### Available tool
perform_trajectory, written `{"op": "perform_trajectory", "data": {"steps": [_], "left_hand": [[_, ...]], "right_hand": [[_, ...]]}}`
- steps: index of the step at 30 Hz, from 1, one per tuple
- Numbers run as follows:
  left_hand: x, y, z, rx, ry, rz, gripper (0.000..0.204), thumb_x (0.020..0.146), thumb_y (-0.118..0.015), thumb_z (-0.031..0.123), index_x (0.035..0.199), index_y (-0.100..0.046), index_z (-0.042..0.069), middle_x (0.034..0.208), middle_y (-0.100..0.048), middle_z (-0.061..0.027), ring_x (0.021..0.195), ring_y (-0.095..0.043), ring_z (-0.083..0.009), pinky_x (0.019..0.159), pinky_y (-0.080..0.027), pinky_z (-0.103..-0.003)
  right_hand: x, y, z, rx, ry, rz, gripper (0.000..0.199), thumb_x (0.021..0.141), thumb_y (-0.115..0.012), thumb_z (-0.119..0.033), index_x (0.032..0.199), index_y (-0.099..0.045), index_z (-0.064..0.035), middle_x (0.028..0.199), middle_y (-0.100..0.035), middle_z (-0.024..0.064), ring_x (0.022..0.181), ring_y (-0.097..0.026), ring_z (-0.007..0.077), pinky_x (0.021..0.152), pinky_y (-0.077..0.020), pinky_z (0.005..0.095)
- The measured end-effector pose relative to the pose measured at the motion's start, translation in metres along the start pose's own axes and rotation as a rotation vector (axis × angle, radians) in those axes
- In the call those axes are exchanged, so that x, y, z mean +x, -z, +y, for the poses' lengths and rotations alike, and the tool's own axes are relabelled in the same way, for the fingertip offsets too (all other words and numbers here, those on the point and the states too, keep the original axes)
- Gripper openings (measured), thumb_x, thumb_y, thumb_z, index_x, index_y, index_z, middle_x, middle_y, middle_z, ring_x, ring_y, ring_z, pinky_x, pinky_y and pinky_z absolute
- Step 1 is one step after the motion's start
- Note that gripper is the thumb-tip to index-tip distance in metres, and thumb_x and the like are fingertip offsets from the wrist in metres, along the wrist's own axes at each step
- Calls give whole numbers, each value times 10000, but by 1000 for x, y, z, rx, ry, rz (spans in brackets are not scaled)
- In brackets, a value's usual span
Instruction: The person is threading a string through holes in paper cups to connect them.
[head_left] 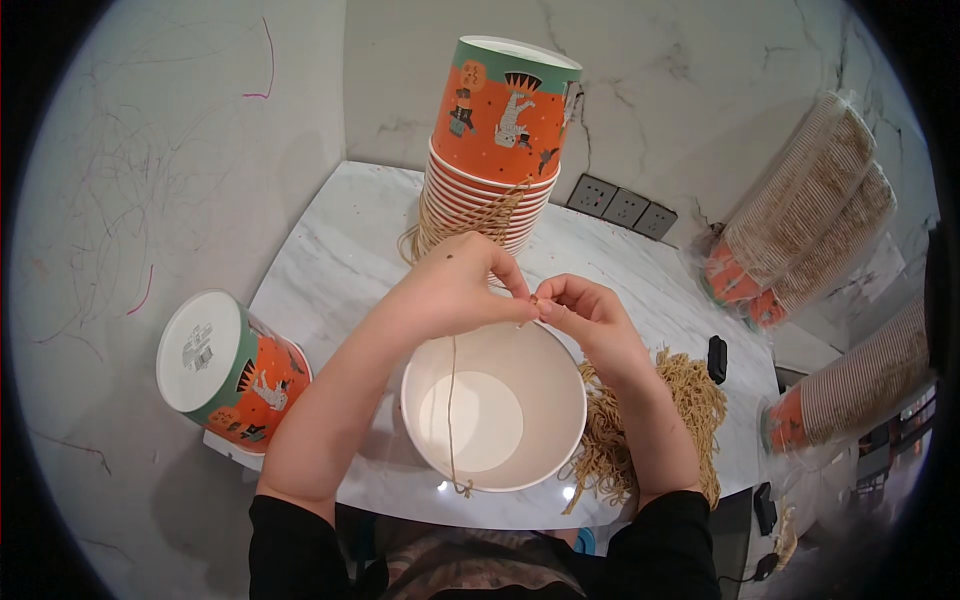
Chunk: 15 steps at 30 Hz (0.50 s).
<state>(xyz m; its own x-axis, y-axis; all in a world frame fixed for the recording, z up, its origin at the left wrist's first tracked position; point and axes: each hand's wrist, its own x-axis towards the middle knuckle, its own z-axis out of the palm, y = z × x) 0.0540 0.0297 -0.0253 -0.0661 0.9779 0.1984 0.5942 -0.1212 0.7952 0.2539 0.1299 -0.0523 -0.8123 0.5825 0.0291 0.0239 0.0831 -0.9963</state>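
A white-lined paper bucket (pixel 494 412) stands open on the marble table in front of me. My left hand (pixel 450 288) and my right hand (pixel 590 318) meet over its far rim, both pinching a thin jute string (pixel 451 420). The string hangs down across the bucket's inside to a knot at the near rim. A pile of cut jute strings (pixel 690 395) lies under my right forearm.
A tall stack of orange printed buckets (pixel 495 150) with strings hanging stands behind my hands. One bucket (pixel 225 370) lies on its side at the table's left edge. Wrapped sleeves of cups (pixel 810 215) lean at the right. Wall sockets (pixel 622 207) sit behind, a small black object (pixel 716 359) near the pile.
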Motion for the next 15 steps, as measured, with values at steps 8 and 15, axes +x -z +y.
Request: {"op": "perform_trajectory", "data": {"steps": [8, 15], "left_hand": [[9, -6, -15, -188, 102, -36, 136, 807, -759, 127, 837, -756, -5, 717, -674, -13, 694, -590, -62, 624, -474, -264], [14, -9, -26, -307, 52, -6, 179, 753, -753, 145, 781, -712, -28, 687, -677, -59, 641, -605, -114, 612, -491, -307]], "right_hand": [[-1, -7, 5, -172, 125, 91, 149, 977, -696, -131, 1036, -640, -6, 965, -666, -12, 915, -600, 65, 834, -492, 237], [-3, -12, 4, -416, 282, 123, 174, 897, -761, -108, 978, -655, 3, 904, -667, 14, 899, -609, 110, 860, -499, 285]]}}
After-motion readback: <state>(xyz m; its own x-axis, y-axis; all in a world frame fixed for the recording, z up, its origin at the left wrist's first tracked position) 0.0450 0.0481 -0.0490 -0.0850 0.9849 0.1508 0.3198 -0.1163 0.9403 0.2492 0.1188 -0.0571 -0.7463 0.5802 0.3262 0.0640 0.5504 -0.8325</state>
